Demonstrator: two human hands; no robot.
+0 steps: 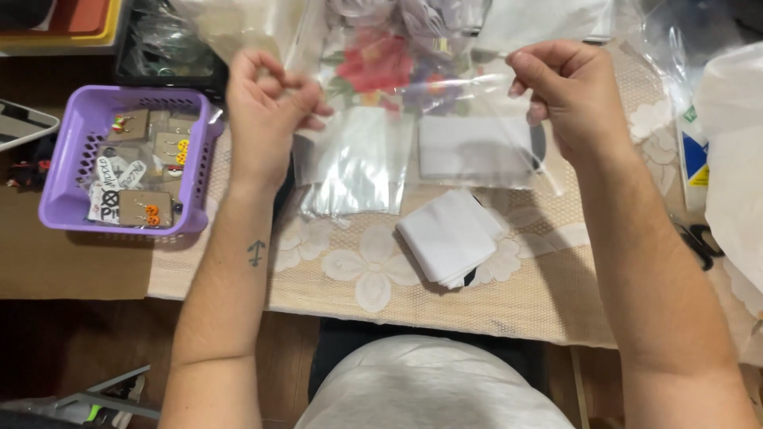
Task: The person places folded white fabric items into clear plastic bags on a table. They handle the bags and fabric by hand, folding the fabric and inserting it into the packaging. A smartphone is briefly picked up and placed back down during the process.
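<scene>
Left hand: we see the left hand [266, 107] raised over the table [48, 266], its fingers [306, 99] curled and pinching the left top corner of a clear plastic bag [413, 103]

Right hand: the right hand [568, 91] is at the same height; its fingers [520, 71] are pressed together on the bag's right top corner

Clear plastic bag: held stretched between both hands, above the far part of the lace cloth [373, 270]; we cannot tell whether anything is inside it (what shows through it lies behind)

Purple basket: a slotted purple basket [67, 147] stands to the left of the left hand, partly on the cloth's edge; it holds small cards with earrings [147, 208] fixed to them, some orange, some red and green, plus a few black-and-white stickers [111, 187]

White stack: a folded white stack [449, 234] lies on the lace cloth below the bag, between the forearms; something dark peeks from under it

Bag pile: a pile of flat clear bags [354, 167] lies on the cloth just right of the left wrist

Far side: more crumpled plastic and a flowered fabric [381, 63] lie beyond the held bag; a yellow tray [103, 28] sits at the top left corner

Right edge: black scissors [703, 242] lie by a white sheet [735, 151]
</scene>
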